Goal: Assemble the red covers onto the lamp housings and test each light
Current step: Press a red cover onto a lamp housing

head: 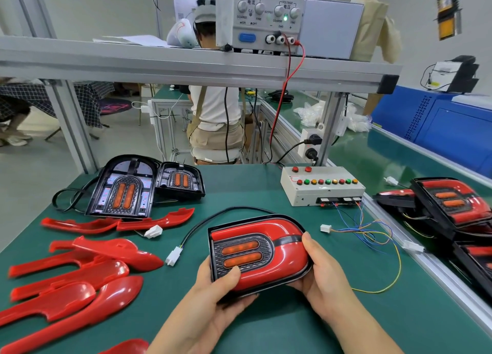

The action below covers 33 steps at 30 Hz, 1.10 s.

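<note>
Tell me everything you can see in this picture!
Assembled lamp with glossy red plastic cover: one, red and black, held over the green mat.
Bare black plastic lamp housings: two, black with orange lenses, back left.
Loose red plastic covers: several, red, left on the mat.
White box with coloured buttons: one, white, back right.
Grey power supply: one, grey, shelf above.
Finished lamps: a few, red and black, far right.
White plug: one, white, left of the held lamp.
Left hand: one, grips the lamp's near edge.
Right hand: one, grips its rounded end.
</note>
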Each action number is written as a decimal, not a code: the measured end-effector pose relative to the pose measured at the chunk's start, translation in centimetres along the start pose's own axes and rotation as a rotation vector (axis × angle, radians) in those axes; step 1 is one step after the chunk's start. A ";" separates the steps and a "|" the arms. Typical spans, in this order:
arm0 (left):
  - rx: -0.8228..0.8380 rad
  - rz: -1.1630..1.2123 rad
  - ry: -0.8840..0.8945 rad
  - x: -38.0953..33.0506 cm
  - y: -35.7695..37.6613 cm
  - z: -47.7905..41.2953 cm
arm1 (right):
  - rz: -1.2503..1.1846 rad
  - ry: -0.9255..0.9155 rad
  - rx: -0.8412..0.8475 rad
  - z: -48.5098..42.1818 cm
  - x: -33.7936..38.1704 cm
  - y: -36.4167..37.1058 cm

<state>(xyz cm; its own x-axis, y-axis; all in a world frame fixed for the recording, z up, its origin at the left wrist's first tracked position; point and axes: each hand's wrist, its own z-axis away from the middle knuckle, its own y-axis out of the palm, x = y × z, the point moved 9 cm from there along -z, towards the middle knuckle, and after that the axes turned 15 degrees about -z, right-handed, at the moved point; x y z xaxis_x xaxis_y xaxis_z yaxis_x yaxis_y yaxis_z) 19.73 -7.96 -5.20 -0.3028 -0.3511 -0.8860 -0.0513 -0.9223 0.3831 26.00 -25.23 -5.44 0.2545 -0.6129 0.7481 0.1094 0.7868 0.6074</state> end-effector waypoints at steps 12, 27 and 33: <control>0.084 0.022 -0.010 0.4 1.1 0.5 | 0.005 0.009 -0.016 -0.2 0.0 -0.4; 0.046 -0.006 0.021 0.7 0.6 0.2 | 0.043 -0.020 -0.027 -0.3 0.2 -0.6; 0.027 -0.028 0.059 0.3 0.8 0.3 | 0.036 -0.031 -0.029 -0.5 0.2 -0.6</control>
<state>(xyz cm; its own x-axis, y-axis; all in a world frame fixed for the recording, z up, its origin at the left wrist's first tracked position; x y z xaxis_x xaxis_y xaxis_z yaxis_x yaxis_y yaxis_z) 19.29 -8.71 -5.05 -0.2446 -0.3346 -0.9101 -0.0849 -0.9276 0.3639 26.41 -25.79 -5.79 0.2293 -0.5856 0.7775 0.1287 0.8100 0.5721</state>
